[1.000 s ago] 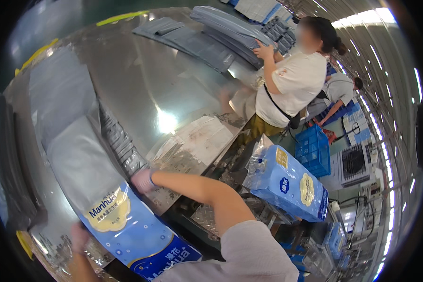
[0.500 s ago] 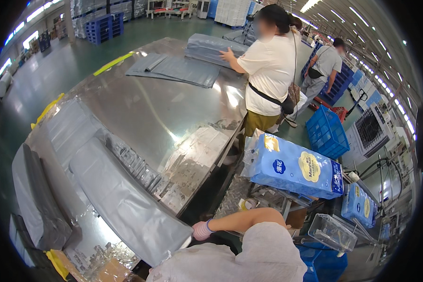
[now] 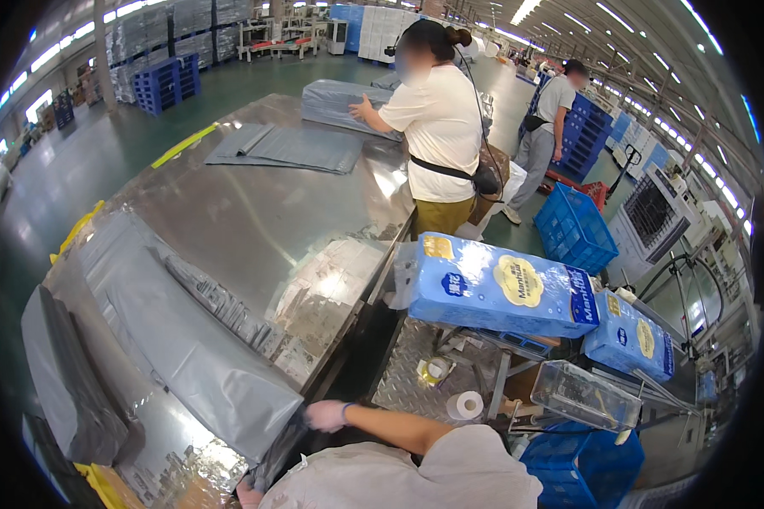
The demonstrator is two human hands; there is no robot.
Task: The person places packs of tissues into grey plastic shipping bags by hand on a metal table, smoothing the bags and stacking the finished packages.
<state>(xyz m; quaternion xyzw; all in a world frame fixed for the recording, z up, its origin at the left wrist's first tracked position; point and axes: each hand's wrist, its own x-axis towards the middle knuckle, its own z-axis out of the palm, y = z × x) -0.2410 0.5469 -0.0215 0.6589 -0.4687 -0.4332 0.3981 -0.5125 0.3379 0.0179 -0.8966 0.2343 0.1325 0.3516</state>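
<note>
A stack of large grey plastic bags [image 3: 199, 365] lies along the left side of the metal table, its near end at the table edge by my body. My right hand [image 3: 327, 416], in a light glove and slightly blurred, is closed on the right corner of the top bag's near end. My left hand [image 3: 249, 493] shows only in part at the lower edge, closed on the same bag's left corner. Between them a darker, crumpled strip of the bag hangs down. A blue wrapped pack of tissue [image 3: 505, 284] rests on the machine to my right, with a second pack [image 3: 628, 335] behind it.
Another grey bag pile [image 3: 72, 382] lies at the far left of the table [image 3: 255, 220]. Across it, a co-worker [image 3: 441, 127] handles a grey-wrapped bundle [image 3: 339, 106]. Blue crates [image 3: 575, 229], a clear plastic box [image 3: 586, 396] and a paper roll [image 3: 465, 405] are at the right.
My left hand has come into view at the lower edge. My right hand has shifted at the bag's end, whose edge now hangs down darker and crumpled. The view has tilted.
</note>
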